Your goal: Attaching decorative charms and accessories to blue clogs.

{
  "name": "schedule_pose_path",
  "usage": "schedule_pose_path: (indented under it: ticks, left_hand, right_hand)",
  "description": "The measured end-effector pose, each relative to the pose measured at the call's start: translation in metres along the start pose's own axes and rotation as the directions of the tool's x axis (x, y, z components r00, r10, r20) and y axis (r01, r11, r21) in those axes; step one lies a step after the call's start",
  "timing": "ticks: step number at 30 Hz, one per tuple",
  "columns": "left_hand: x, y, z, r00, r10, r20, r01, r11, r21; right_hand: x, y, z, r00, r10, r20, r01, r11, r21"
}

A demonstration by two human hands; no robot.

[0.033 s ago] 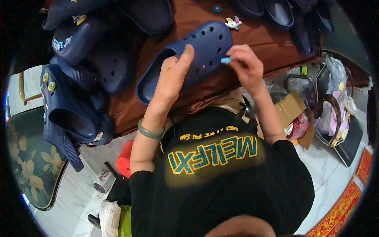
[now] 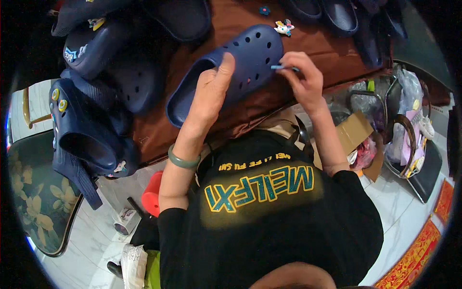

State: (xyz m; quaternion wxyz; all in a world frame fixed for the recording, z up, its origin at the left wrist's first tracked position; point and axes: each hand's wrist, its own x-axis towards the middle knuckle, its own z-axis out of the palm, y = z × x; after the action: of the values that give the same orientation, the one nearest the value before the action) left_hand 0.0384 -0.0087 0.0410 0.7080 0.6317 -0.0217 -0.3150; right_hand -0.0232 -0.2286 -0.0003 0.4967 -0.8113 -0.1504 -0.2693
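Navy clog (image 2: 231, 72): on brown table (image 2: 240, 21), near its front edge | left hand (image 2: 209, 94): we grip the clog's side | right hand (image 2: 301, 77): fingers pinch a small light-blue piece (image 2: 278, 67) at the toe | bare tabletop beyond; colourful charm (image 2: 284, 27) nearby; stacked clogs (image 2: 96, 96) crowd left.

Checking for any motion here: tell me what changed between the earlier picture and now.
Nothing visibly changed. The left hand holds the blue clog as before, and the right hand keeps the small light-blue piece pinched at its side.
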Motion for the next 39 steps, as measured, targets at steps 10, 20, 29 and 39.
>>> schedule_pose_path:
  ticks: [10, 20, 29, 39]
  left_hand:
    - [-0.004, 0.004, 0.007, 0.999, 0.033, -0.032, -0.032, 0.999, 0.011]
    - [-0.005, 0.001, 0.008, 0.988, 0.119, -0.094, -0.104, 0.983, 0.149]
    - [-0.008, -0.006, 0.004, 0.951, 0.307, -0.033, -0.268, 0.875, 0.402]
    - [-0.008, -0.008, 0.005, 0.918, 0.395, -0.024, -0.357, 0.854, 0.377]
  right_hand:
    - [0.017, -0.028, -0.006, 0.962, 0.055, 0.268, -0.047, 0.998, -0.037]
    - [0.046, -0.047, 0.006, 0.88, 0.138, 0.455, 0.014, 0.949, -0.316]
    - [0.067, -0.055, 0.013, 0.801, 0.357, 0.48, -0.098, 0.87, -0.483]
    - [0.049, -0.046, 0.031, 0.934, 0.239, 0.267, -0.113, 0.903, -0.415]
